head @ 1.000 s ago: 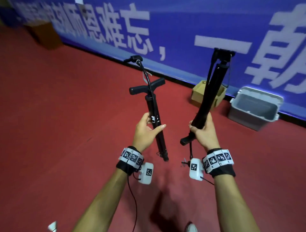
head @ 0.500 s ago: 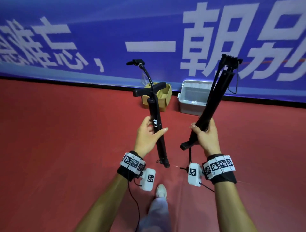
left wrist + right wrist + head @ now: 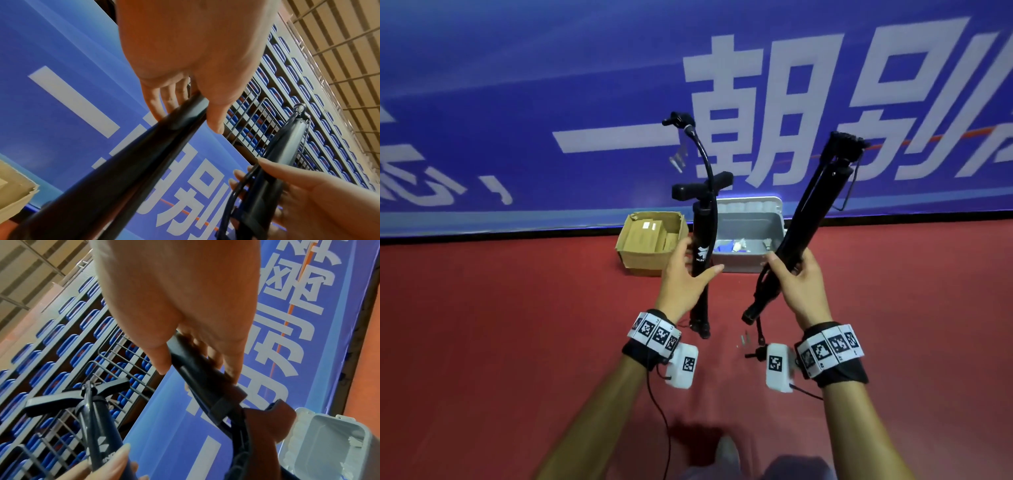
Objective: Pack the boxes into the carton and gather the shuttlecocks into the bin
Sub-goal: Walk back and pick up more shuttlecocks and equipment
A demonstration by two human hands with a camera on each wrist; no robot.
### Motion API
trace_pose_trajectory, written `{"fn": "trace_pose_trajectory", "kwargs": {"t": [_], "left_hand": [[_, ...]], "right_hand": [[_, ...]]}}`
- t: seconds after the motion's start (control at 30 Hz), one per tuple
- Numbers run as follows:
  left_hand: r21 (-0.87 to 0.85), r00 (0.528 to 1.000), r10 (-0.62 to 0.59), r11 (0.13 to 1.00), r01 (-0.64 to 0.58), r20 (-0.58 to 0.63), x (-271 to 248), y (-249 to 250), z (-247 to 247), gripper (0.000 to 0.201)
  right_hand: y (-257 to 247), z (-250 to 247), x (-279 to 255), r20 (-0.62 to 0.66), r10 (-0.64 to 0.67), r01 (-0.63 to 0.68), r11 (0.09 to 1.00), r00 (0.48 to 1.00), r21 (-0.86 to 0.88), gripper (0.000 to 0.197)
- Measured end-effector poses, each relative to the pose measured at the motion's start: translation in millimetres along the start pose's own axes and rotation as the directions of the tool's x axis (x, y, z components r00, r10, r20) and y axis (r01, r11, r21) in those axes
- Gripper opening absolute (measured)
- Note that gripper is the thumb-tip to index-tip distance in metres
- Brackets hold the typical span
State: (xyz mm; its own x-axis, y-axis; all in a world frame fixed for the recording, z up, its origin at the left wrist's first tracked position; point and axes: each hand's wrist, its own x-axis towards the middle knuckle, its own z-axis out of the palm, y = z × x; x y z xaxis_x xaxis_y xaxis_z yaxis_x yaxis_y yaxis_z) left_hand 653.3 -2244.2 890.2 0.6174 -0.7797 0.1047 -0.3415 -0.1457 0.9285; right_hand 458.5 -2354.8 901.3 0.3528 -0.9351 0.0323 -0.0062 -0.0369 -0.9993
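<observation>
Carton (image 3: 652, 245) on red floor (image 3: 500, 325) against blue banner (image 3: 551, 102), flat brown boxes (image 3: 645, 233) inside. Grey bin (image 3: 748, 219) just right of it, shuttlecocks (image 3: 739, 245) at bottom. Left hand (image 3: 685, 275) grips black pump (image 3: 702, 246) near upright. Right hand (image 3: 796, 277) grips folded black pole (image 3: 804, 226), tilted right.

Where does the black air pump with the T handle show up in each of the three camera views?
Head: the pump stands upright at centre, gripped by the left hand, in front of the carton and bin.
Left wrist: its barrel runs diagonally from the lower left to the fingers.
Right wrist: lower left, T handle uppermost.
Shared landmark: the blue banner with white characters.
</observation>
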Motion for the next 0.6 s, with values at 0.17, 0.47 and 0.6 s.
{"fn": "trace_pose_trajectory", "kwargs": {"t": [0.17, 0.47, 0.6], "left_hand": [[0.053, 0.994, 0.028, 0.998, -0.034, 0.109, 99, -6, 30, 0.055], [0.127, 0.972, 0.059, 0.988, -0.090, 0.229, 287, -26, 101, 0.053], [0.177, 0.962, 0.026, 0.981, -0.077, 0.273, 382, -29, 126, 0.049]], "right_hand": [[16, 3, 85, -0.065, 0.002, -0.005, 0.998, 0.998, -0.056, 0.041], [54, 1, 289, -0.058, -0.007, -0.002, 0.987, 0.998, -0.161, 0.029], [60, 5, 404, -0.073, 0.003, -0.016, 0.983, 0.997, -0.182, 0.026]]}}
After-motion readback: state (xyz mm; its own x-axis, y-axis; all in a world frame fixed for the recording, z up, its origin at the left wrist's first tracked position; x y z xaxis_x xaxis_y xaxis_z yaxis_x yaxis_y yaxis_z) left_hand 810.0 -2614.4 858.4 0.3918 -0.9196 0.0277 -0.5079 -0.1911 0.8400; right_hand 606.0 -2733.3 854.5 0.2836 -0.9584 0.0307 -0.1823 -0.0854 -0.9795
